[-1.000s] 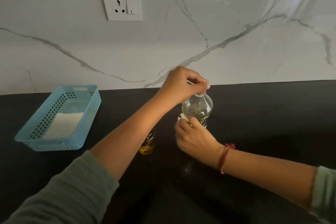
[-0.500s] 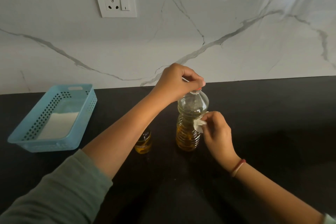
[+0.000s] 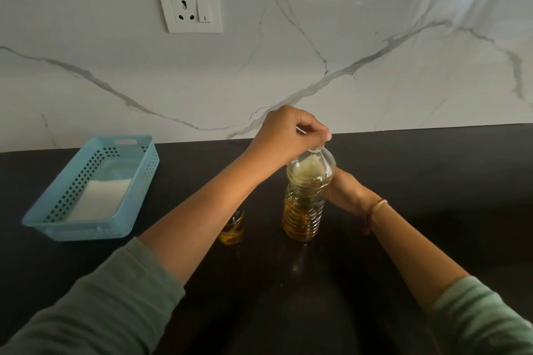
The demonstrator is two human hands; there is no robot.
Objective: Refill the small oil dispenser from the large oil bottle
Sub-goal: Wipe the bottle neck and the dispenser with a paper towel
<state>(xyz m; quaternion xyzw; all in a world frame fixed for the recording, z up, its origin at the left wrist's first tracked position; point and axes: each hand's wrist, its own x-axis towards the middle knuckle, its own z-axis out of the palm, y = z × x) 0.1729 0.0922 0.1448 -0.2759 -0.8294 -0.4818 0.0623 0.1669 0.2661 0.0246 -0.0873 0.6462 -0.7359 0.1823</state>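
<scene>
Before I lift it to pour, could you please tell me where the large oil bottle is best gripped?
Probably around the ribbed waist of the large oil bottle, below its smooth domed shoulder, coming from the right: it stands upright, the ribs should resist slipping, and the left forearm and small dispenser crowd its left side.

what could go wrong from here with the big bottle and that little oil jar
1. The left hand grips the top of the large oil bottle while the right hand sits against its side with fingers hidden; if that hold is loose, twisting might tip the bottle.
2. The small dispenser stands partly under the left forearm, so pulling that arm back could knock it over on the counter.
</scene>
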